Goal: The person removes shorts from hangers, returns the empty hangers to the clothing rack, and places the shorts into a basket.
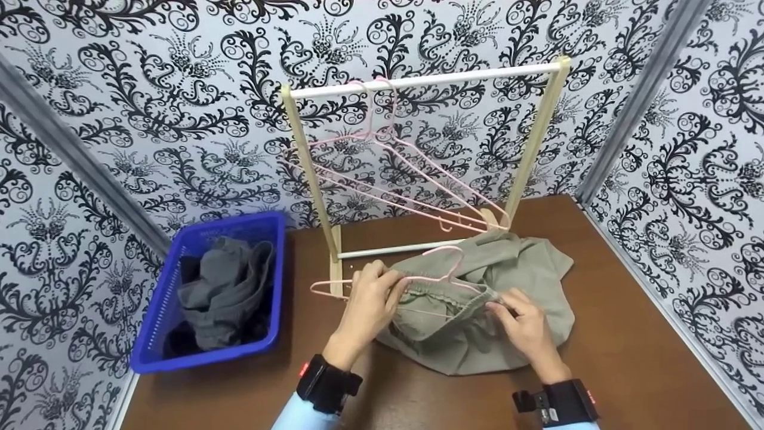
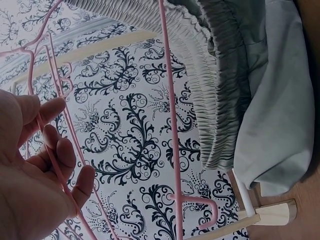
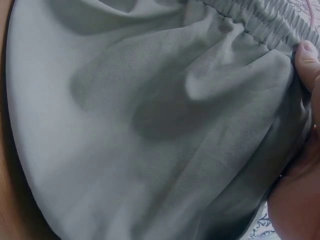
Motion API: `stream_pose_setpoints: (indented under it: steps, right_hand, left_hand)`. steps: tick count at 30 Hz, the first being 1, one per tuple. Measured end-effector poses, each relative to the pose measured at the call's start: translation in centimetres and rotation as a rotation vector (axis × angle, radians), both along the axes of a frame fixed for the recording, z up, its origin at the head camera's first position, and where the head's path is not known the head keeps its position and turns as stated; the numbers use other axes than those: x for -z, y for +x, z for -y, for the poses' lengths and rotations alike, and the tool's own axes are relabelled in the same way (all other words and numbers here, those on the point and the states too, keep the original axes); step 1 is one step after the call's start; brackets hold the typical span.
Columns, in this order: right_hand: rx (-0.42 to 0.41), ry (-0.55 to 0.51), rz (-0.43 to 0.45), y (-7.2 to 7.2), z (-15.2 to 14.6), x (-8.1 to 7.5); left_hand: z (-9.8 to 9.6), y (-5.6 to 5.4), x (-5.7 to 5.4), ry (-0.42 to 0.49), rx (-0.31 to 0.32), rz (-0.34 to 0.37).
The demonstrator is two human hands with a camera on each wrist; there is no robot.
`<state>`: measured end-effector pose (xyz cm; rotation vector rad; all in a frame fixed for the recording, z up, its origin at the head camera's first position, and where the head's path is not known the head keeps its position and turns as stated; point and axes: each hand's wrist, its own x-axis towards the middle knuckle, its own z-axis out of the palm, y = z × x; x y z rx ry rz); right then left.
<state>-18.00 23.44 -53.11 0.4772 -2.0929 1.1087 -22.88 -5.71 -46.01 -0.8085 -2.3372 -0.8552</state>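
Observation:
My left hand (image 1: 371, 298) grips a pink clothes hanger (image 2: 170, 100) by its upper arm, fingers curled round the thin bar in the left wrist view. The hanger's right end reaches inside the elastic waistband (image 2: 212, 90) of a grey-green garment (image 1: 477, 352). With thumb and fingers, my right hand (image 1: 525, 322) pinches that waistband at its right side; the thumb (image 3: 307, 57) shows on the gathered edge in the right wrist view. The garment's body drapes down and spreads over the table to the right. Its far part lies against the foot of a clothes rack.
The small clothes rack (image 1: 430, 79), with a white rail and wooden posts, stands behind my hands and bears two empty pink hangers (image 1: 418, 170). At the left, a blue basket (image 1: 206, 359) holds dark grey clothes (image 1: 230, 292). Patterned walls enclose the brown table (image 1: 632, 358).

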Motion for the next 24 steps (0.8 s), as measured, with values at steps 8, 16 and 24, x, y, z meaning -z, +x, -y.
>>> stream_pose_setpoints:
  steps: [8,16,24]
  right_hand:
    - [0.01,-0.006,-0.044,0.4,0.5,-1.2]
    - [0.034,0.002,-0.068,1.0,0.6,-3.0]
    - [0.048,-0.015,-0.04,1.8,0.5,-3.2]
  left_hand:
    - [-0.1,0.3,0.1,0.012,-0.012,0.006]
    - [0.1,0.1,-0.4,0.04,-0.014,0.0]
    - [0.4,0.2,-0.7,0.053,-0.029,-0.019]
